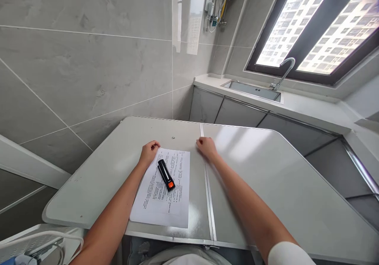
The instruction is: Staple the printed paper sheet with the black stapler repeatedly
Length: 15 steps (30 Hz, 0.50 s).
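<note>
Grey wall tiles (pixel 118 71) fill the upper left of my view, while a window (pixel 281 32) and a sink (pixel 254 93) take the upper right. Across the middle and lower frame spreads a pale table (pixel 260 162), split by a metal strip (pixel 209 198). Left of that strip, at lower centre, lies a printed paper (pixel 160 214); on it rests a black stapler (pixel 165 173), slanted, its orange end toward the bottom of the frame.

My left hand (pixel 149 153) sits at the paper's upper left corner, fingers loosely curled; I cannot tell whether it pinches the edge. My right hand (pixel 206 145) rests just right of centre by the strip, fingers folded in, nothing showing in its grip. A tiny bit (pixel 173 137) lies between the hands, too small for me to name.

I judge this a pause, the stapler lying free with neither hand on it. Taking it up would call for bringing the right hand left and nearer, opening the fingers around its body, and steadying the paper with the left.
</note>
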Each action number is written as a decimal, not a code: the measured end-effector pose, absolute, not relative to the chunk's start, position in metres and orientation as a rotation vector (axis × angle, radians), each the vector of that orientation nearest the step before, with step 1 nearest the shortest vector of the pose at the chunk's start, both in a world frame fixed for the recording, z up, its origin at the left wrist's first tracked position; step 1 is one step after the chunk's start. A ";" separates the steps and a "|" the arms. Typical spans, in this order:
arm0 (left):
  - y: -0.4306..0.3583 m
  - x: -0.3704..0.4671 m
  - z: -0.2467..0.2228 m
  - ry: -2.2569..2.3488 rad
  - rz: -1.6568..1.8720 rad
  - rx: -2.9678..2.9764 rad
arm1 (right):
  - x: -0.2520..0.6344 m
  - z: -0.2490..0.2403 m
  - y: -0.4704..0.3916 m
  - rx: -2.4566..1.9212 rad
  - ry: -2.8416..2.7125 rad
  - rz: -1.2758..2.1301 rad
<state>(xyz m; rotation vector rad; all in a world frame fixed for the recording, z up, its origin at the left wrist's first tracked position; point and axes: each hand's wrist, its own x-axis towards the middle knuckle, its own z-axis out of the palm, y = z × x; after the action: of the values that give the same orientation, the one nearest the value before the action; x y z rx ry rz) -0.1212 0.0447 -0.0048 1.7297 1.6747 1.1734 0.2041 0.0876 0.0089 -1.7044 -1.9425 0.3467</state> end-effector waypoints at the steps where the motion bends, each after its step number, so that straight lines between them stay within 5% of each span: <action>1: 0.046 -0.121 -0.005 1.671 1.158 1.746 | 0.224 0.007 0.083 -1.755 -1.880 0.334; 6: 0.051 -0.118 -0.008 1.607 1.113 1.854 | 0.254 0.000 0.061 -1.743 -1.810 0.389; 15: 0.033 -0.131 0.019 1.428 0.861 2.029 | 0.171 0.007 -0.026 -0.945 -2.390 0.426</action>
<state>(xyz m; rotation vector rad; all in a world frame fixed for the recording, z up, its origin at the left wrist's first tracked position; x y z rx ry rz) -0.1308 0.0334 0.0186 2.0285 1.4284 0.8608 0.1711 -0.0259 0.0065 -0.9448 -2.3905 0.4259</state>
